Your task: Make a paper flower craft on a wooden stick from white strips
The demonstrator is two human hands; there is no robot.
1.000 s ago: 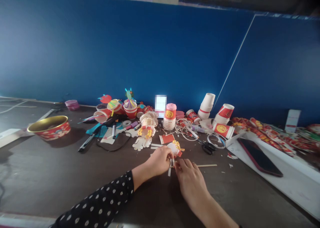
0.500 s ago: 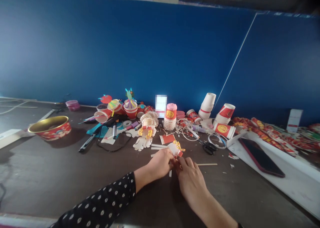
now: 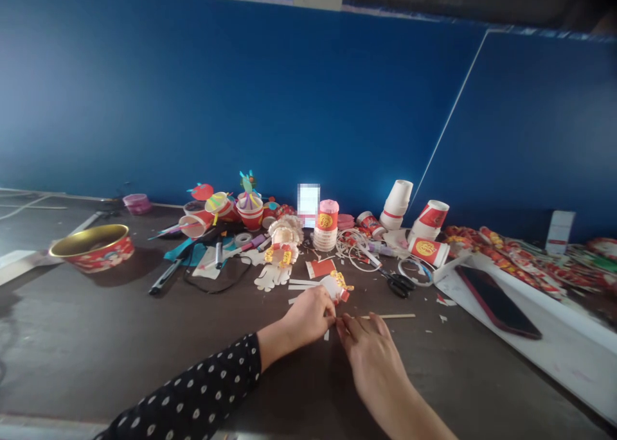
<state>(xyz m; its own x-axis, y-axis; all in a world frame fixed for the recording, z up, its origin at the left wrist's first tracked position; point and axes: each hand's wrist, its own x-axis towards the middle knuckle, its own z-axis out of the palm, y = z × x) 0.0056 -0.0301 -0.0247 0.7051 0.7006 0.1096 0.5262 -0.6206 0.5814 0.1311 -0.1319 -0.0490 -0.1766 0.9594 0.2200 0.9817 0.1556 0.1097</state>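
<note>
Head view, only view. Left hand [image 3: 308, 315] and right hand [image 3: 371, 350] met fingertip to fingertip over the dark table [image 3: 120, 350], just in front of a small red-and-white paper piece [image 3: 336, 288]. Left fingers were curled together, pinching something too small to identify; a white paper strip [image 3: 326, 334] showed just below them, and whether it was in the grip could not be told. Right fingers were drawn together at the same spot, contents hidden, so its grip could not be told either. Right forearm was cut off at the bottom edge.

A wooden stick [image 3: 388, 316] lay just beside the right fingertips, apart from them. Near table on the left was bare wood, with room to move; the back edge along the blue wall was crowded with scraps.

Counted: one gold-lined bowl [image 3: 91, 247] far left, one pair of scissors [image 3: 398, 282], one dark phone [image 3: 496, 302] on the white board [image 3: 554, 356] at right, two tilted stacks of paper cups [image 3: 398, 203]. The clutter behind was too jumbled to count.
</note>
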